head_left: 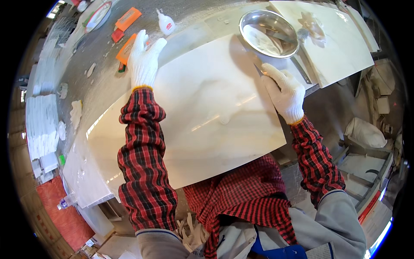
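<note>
A large glossy white slab (pixel 207 108) with faint beige veining lies in front of me. My left hand (pixel 145 60), in a white knit glove, is at its far left edge, fingers stretched and thumb apart, holding nothing I can see. Beside it lies an orange box (pixel 125 52), partly hidden by the hand. My right hand (pixel 285 93), also gloved, is closed at the slab's right edge. From its fingertips sticks a thin pointed metal blade (pixel 258 69); the rest of it is hidden in the hand.
A steel bowl (pixel 282 54) stands beyond my right hand, near a dark ruler (pixel 300 70). At the far right, crumpled clear plastic (pixel 312 26) lies on another white slab (pixel 345 58). A white squeeze bottle (pixel 166 23) and another orange box (pixel 128 18) lie at the back.
</note>
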Demonstrator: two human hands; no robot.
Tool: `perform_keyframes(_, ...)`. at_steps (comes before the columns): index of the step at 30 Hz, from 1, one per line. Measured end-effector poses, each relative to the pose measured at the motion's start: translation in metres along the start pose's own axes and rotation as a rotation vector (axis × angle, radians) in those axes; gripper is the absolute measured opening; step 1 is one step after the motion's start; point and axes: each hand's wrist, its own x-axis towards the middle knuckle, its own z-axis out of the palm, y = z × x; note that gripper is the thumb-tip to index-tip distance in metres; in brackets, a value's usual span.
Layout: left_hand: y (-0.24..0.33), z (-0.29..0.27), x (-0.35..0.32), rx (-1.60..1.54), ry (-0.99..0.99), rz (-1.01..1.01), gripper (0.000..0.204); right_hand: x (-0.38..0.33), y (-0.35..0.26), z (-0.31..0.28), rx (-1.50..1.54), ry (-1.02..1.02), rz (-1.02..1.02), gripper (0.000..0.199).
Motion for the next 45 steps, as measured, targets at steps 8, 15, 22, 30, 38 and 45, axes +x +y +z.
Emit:
perform_keyframes(8, -0.01, 0.034, 0.045, 0.327, 0.043, -0.006, 0.088, 0.0, 0.0, 0.003, -0.063, 0.032, 0.02, 0.025)
perform_keyframes(15, -0.012, 0.052, 0.054, 0.342, 0.021, -0.053, 0.06, -0.001, -0.001, 0.002, -0.062, 0.04, 0.031, 0.024)
perform_keyframes(22, 0.005, 0.036, 0.036, 0.129, -0.002, -0.043, 0.047, -0.001, -0.004, -0.002, -0.037, 0.009, 0.039, 0.023)
perform_keyframes(30, 0.083, -0.047, -0.117, -0.051, -0.257, -0.136, 0.031, -0.005, 0.008, 0.005, -0.08, 0.085, -0.025, 0.022)
perform_keyframes(38, 0.111, -0.063, -0.241, -0.017, -0.446, -0.562, 0.03, -0.005, 0.012, 0.009, -0.065, 0.105, -0.061, 0.022)
perform_keyframes(45, 0.108, -0.045, -0.249, -0.063, -0.516, -0.688, 0.033, -0.006, 0.011, 0.009, -0.045, 0.107, -0.065, 0.023)
